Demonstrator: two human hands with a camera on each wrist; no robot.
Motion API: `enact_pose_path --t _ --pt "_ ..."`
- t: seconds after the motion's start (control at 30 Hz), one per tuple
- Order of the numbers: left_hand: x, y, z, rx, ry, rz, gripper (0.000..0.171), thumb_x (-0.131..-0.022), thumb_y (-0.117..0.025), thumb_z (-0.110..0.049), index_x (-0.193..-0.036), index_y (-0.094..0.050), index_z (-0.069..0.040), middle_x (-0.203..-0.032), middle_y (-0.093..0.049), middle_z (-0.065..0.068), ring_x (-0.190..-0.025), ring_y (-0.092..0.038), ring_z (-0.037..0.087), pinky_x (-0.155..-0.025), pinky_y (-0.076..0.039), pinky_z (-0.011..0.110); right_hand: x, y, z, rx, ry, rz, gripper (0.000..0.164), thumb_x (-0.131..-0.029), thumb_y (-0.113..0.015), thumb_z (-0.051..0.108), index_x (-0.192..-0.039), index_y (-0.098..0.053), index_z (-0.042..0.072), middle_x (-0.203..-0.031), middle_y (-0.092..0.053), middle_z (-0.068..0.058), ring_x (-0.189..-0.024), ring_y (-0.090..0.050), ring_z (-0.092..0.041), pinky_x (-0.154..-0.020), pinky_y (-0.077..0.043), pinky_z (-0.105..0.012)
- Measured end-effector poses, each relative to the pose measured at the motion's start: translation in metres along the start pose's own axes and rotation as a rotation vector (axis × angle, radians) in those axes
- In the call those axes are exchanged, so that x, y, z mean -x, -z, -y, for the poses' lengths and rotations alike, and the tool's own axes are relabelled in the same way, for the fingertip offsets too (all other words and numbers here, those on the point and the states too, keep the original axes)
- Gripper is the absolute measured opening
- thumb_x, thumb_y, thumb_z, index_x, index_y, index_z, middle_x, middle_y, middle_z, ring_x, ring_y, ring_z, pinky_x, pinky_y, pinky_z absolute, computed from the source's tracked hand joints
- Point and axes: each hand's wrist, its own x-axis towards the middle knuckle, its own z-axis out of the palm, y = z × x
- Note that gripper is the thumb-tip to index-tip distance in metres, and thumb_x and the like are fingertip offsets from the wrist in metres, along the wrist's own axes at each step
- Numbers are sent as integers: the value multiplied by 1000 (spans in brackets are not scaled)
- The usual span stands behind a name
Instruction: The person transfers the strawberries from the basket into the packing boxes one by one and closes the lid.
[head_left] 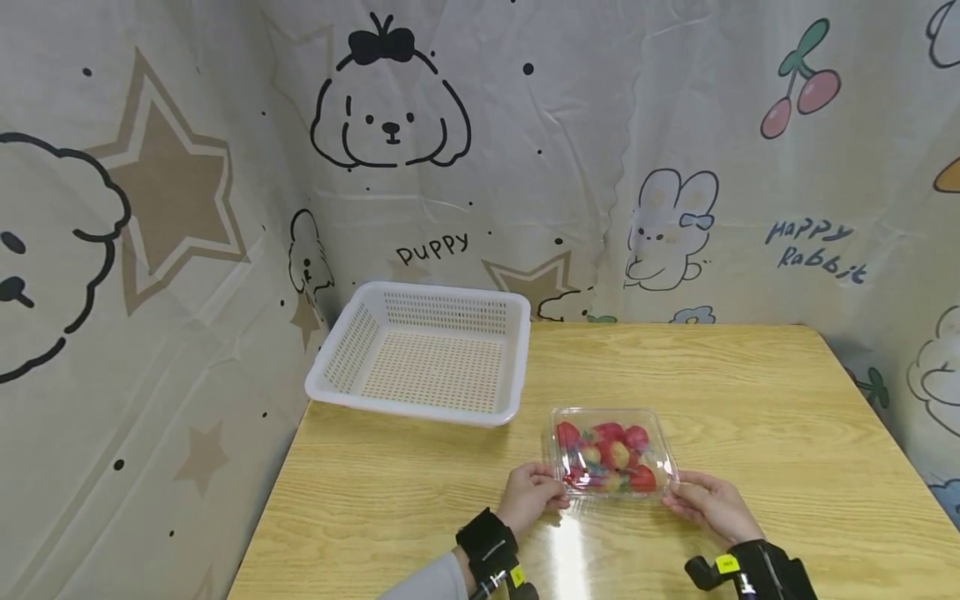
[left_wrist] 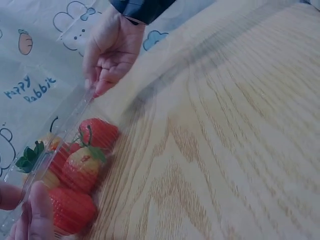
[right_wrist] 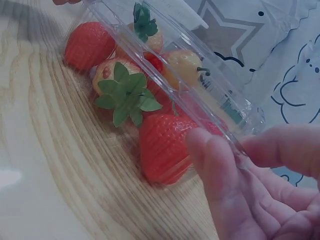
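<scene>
A clear plastic clamshell box [head_left: 613,418] holding several strawberries [head_left: 617,455] rests on the wooden table, its lid down over the fruit. My left hand [head_left: 529,497] pinches the box's near left corner between thumb and fingers. At the near right corner, my right hand [head_left: 711,505] pinches the rim the same way. Through the clear wall in the right wrist view, red and pale yellowish strawberries [right_wrist: 167,147] show, some with green leaf caps. The left wrist view has the right hand [left_wrist: 114,50] at the far end of the rim.
A white perforated plastic basket [head_left: 416,410] stands on the table's back left, with nothing in it. The wood-grain table [head_left: 750,400] reaches back to a hanging cloth [head_left: 570,158] printed with cartoon animals, which also closes off the left side.
</scene>
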Motion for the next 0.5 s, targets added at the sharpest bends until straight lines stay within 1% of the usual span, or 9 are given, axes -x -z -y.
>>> enact_pose_path --t 0.17,0.23,0.27,0.3,0.33,0.37,0.43,0.5 --pt "-3 0 1 -4 -9 1 20 -75 -56 10 -94 -49 10 -70 -57 6 -57 -60 13 -63 -54 32 -3 2 0 -17 5 24 60 -89 -57 8 -131 -25 -20 -92 -67 -11 -84 -66 -17 -76 -51 -27" --pt "-3 0 0 -24 1 12 21 -76 -56 9 -96 -49 10 -72 -57 6 -57 -60 13 -63 -54 32 -3 2 0 -4 8 46 62 -89 -56 9 -132 -23 -20 -94 -66 -12 -85 -65 -18 -77 -51 -28" --pt "-2 2 -1 -51 7 21 22 -76 -57 7 -97 -49 9 -73 -58 6 -58 -59 13 -61 -54 32 -3 3 0 16 12 56 62 -90 -56 10 -132 -22 -20 -94 -66 -13 -85 -65 -18 -77 -51 -28" --pt "-1 3 -3 -97 7 35 24 -78 -58 5 -99 -48 9 -75 -58 6 -59 -59 13 -61 -54 31 -3 3 0 50 16 67 62 -90 -55 11 -132 -22 -20 -96 -66 -15 -86 -65 -19 -77 -51 -30" --pt "0 6 -5 -165 1 46 27 -79 -60 1 -102 -48 8 -77 -58 6 -61 -58 13 -60 -54 30 -3 4 1 108 21 70 62 -91 -55 14 -132 -23 -20 -97 -66 -15 -85 -65 -19 -77 -52 -31" --pt "2 9 -8 -241 -22 60 28 -79 -61 -2 -103 -49 7 -79 -58 6 -63 -57 13 -60 -53 29 -3 5 2 179 30 72 61 -91 -54 16 -132 -25 -19 -98 -65 -17 -85 -65 -20 -76 -52 -32" --pt "6 19 -16 -434 -114 88 31 -80 -63 -7 -106 -50 6 -83 -58 7 -67 -57 15 -59 -50 27 -2 9 6 358 82 65 56 -93 -50 18 -131 -30 -18 -100 -64 -20 -84 -64 -23 -72 -52 -34" --pt "12 31 -30 -672 -261 94 31 -82 -63 -11 -108 -52 4 -89 -57 8 -73 -56 17 -63 -48 26 0 13 13 569 152 19 52 -95 -47 22 -130 -34 -15 -104 -61 -23 -88 -62 -29 -71 -51 -38"
